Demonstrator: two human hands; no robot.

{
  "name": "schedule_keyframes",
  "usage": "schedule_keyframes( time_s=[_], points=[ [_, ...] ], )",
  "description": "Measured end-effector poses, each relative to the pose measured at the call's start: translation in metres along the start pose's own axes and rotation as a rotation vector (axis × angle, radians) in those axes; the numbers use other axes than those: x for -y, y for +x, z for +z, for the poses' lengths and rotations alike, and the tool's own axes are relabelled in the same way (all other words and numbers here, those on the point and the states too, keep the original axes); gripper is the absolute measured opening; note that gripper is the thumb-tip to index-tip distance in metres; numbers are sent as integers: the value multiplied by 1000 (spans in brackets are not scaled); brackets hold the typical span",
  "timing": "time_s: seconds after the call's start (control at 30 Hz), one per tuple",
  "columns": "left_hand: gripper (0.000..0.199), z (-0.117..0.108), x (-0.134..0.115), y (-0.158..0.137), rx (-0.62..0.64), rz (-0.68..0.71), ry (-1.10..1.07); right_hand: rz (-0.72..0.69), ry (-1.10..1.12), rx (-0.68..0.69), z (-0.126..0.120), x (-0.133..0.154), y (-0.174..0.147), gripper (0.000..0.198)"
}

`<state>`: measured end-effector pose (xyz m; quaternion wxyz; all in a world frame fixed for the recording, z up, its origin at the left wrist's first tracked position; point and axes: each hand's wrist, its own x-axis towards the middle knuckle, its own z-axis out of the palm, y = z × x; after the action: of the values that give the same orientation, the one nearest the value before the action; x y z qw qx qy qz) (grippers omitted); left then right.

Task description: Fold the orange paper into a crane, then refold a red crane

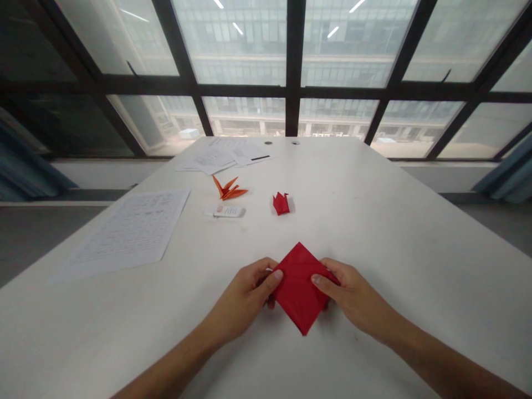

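Observation:
A red paper folded into a square is held up just over the table, one corner pointing away from me and one towards me. My left hand pinches its left corner, thumb on top and fingers underneath. On the opposite side my right hand grips the right corner the same way, its thumb lying further in on the paper. The fingers beneath the sheet are partly hidden. Beyond the paper stands a small red origami figure. Left of that, an orange origami crane rests with its wings spread.
A white tube with printed lettering lies before the orange crane. Written sheets cover part of the left side, and more papers lie at the far end of the white table. Dark-framed windows rise behind it.

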<state>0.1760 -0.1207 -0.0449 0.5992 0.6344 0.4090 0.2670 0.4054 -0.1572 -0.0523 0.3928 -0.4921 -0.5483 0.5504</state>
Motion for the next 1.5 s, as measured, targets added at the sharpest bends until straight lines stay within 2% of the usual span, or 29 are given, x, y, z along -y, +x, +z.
schedule_keyframes(
  time_s=[0.3,0.4,0.53,0.63,0.73,0.83,0.93,1.0,1.17,1.27,1.37,1.5],
  points=[
    [34,-5,0,1,-43,7,46,31,35,-40,-5,-3,3,29],
    [35,-6,-1,1,-54,19,119,-23,-47,-92,-7,-3,2,31],
    [35,-7,1,0,-125,58,398,-82,-300,-183,-10,-1,0,26],
    [34,-7,8,0,-167,79,670,-66,-420,-147,-11,0,-1,15],
    [40,-6,15,0,-227,234,932,-109,-494,-126,-7,-1,-2,13],
    [45,-4,16,-1,-134,433,1063,-170,-678,-178,-2,-4,-3,17],
    [34,-2,12,-2,32,486,1116,-207,-851,-192,1,-5,-4,19],
    [28,-1,10,-3,76,466,1143,-200,-888,-198,1,-5,-4,21],
    [26,1,9,-4,66,405,1144,-136,-808,-235,-2,-3,-3,27],
    [34,1,11,-4,49,381,1130,-82,-773,-225,-1,-2,-2,28],
    [42,1,12,-4,33,369,1113,-87,-781,-218,1,-4,-2,30],
    [38,0,10,-3,61,377,1118,-111,-832,-223,3,-7,-2,29]
  ],
)
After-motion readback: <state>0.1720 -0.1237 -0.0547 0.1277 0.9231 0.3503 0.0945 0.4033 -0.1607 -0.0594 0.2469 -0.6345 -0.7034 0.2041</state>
